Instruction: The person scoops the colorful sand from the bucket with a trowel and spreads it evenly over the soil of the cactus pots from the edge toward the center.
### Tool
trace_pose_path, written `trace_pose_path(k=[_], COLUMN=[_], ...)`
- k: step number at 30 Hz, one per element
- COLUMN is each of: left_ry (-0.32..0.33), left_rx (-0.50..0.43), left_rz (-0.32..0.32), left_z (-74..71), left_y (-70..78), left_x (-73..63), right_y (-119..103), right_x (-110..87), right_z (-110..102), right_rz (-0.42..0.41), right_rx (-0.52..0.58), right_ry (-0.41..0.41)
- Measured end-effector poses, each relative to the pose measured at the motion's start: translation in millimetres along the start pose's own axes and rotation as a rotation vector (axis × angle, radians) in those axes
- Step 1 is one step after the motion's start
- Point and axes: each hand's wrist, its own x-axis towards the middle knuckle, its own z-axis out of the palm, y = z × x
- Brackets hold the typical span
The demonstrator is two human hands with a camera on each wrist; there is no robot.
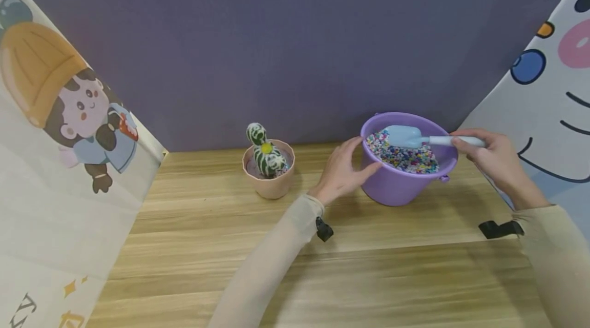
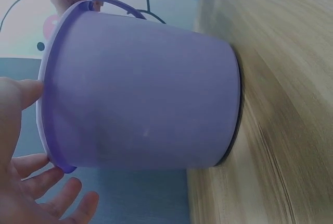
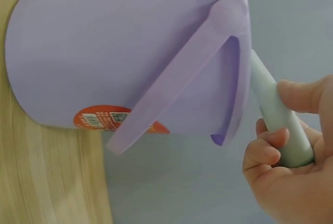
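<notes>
At the right of the head view, the bucket looks of smooth plastic with a soft sheen, and the scoop also of smooth plastic. The granules make a rough, grainy surface. Near the middle, the pot seems of matt plastic, and the cactus looks fuzzy. The table shows wood grain, the back wall is matt, and the sleeves are cloth.
</notes>
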Motion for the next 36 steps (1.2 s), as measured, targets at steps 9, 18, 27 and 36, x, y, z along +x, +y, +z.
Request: trace_pose_path(k=[9,18,27,36], left_ry=[0.01,0.028,0.044,0.099], left_rx=[-0.015,0.006,0.036,0.086], left_rz=[-0.017,0.001,0.017,0.076], left_z=[-6.8,-23.8,-42.1,-70.0], left_y=[0.1,-2.2,-9.5,-22.9], left_x=[-8.9,-20.3,-34.7,-57.8], right_y=[-7.9,-21.5,-31.3,-38.1], right_x=[-1.4,-7.3,-7.1,-6.2], right_z=[-2.2,-0.7,8.9,15.7], right_rz=[0.002,0.042,-0.04,-0.046], right_rx=[-0.032,-0.005,0.055,0.008], right_ry=[0.009,-0.038,-0.007,0.005])
